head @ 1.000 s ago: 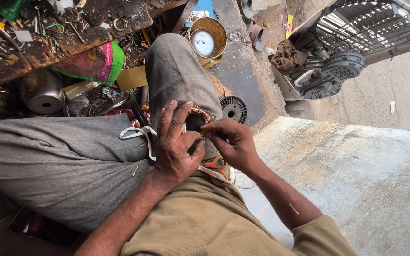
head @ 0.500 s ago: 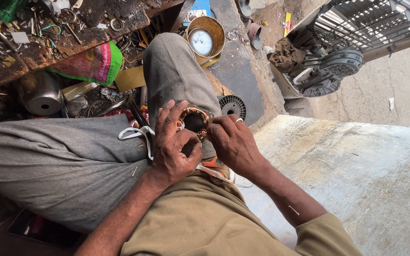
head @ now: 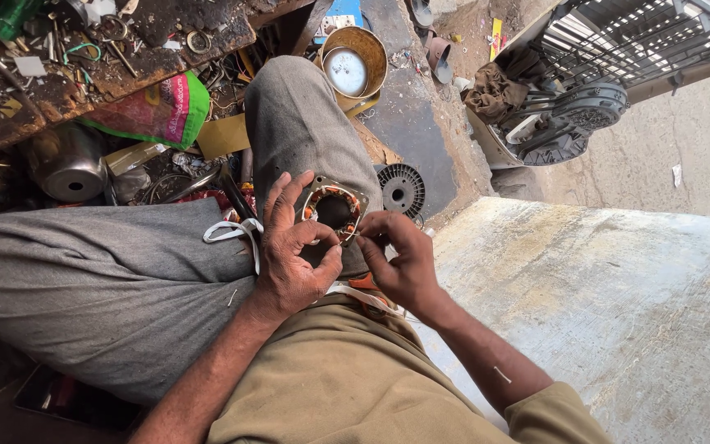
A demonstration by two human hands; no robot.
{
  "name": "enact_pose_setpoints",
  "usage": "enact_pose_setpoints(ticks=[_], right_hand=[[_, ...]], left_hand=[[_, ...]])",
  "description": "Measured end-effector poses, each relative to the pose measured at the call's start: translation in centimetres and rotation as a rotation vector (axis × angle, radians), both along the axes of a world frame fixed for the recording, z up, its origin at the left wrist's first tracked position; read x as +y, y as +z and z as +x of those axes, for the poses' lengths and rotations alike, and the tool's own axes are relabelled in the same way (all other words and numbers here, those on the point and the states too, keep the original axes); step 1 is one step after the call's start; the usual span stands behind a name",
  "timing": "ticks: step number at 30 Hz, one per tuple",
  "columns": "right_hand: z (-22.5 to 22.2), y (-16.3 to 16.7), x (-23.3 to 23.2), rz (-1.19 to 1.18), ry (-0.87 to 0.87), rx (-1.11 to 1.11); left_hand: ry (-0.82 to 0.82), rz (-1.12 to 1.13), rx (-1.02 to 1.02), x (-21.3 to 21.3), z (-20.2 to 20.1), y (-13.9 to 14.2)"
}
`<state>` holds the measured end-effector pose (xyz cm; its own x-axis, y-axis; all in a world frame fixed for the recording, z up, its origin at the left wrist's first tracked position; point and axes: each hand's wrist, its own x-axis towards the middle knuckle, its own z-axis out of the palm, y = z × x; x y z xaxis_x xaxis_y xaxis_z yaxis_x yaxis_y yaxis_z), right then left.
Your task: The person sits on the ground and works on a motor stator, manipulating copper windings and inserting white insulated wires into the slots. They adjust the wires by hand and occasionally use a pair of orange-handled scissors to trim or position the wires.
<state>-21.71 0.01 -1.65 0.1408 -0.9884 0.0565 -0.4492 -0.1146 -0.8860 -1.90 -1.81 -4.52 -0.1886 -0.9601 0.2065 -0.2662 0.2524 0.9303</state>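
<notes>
Motor stator [head: 334, 207] betw. left hand [head: 293, 247] & right hand [head: 396, 263], both gripping.

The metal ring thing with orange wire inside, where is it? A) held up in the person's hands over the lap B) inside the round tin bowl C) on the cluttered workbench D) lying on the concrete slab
A: the left hand grips the square metal ring with copper windings above the grey trousers, while the right hand pinches at its edge.
</notes>
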Motion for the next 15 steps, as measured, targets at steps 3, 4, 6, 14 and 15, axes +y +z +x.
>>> enact_pose_setpoints(ticks=[3, 4, 6, 14, 15], right_hand=[[0.3, 0.4, 0.0, -0.164, 0.067, 0.146], [0.4, 0.6, 0.0, -0.196, 0.069, 0.198], [0.5, 1.3, -0.1, -0.261, 0.071, 0.302], [1.2, 2.4, -0.3, -0.287, 0.088, 0.563], [1.2, 2.3, -0.3, -0.285, 0.073, 0.587]], left_hand=[[0.001, 0.001, -0.003, 0.0, 0.0, -0.1], [-0.001, 0.002, 0.002, -0.1, 0.0, -0.1], [-0.005, 0.003, 0.01, -0.1, 0.1, 0.0], [-0.015, -0.007, 0.007, -0.3, 0.1, 0.2], [-0.015, -0.021, 0.009, -0.3, 0.1, 0.2]])
